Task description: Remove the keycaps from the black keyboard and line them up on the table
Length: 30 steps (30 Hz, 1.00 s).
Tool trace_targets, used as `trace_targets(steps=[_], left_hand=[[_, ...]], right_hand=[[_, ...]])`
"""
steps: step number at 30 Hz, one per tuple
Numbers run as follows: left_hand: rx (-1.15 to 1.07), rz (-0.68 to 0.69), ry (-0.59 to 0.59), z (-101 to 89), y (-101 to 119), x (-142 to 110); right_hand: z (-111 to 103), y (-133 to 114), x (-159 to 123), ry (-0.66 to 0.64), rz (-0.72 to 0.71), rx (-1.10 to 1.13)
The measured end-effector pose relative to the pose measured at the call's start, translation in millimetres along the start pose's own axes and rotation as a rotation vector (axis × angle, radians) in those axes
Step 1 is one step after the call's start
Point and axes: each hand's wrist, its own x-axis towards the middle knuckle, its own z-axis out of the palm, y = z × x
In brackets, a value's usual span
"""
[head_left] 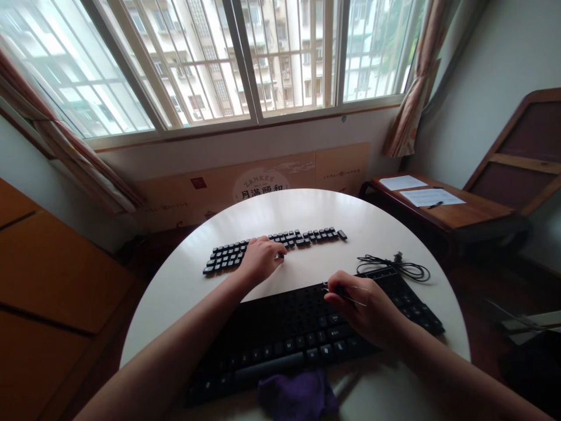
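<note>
A black keyboard (307, 327) lies on the round white table (307, 210), most of its upper keycaps removed. Rows of loose black keycaps (272, 245) are laid out farther back. My left hand (260, 260) rests curled on those loose keycaps, fingertips pinching at one near the row's middle. My right hand (363, 310) hovers over the keyboard's upper middle, closed on a thin wire keycap puller (350, 294). The keyboard's coiled black cable (394, 266) lies to the right.
A purple cloth (298, 394) sits at the table's near edge. A wooden side table (442, 204) with papers and a pen stands at right, beside a wooden chair (521, 158). Cardboard leans under the barred window. A wooden surface lies at left.
</note>
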Motion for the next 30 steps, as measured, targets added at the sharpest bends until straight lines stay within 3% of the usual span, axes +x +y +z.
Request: trace_targets(steps=[13,30], left_hand=[[-0.011,-0.108,0.023,2.5,5,-4],[0.105,-0.052,0.079,-3.8,-3,-2]], right_hand=[[-2,-2,0,-0.020,0.021,0.033],[-3,-2,1,-0.001,0.008,0.042]])
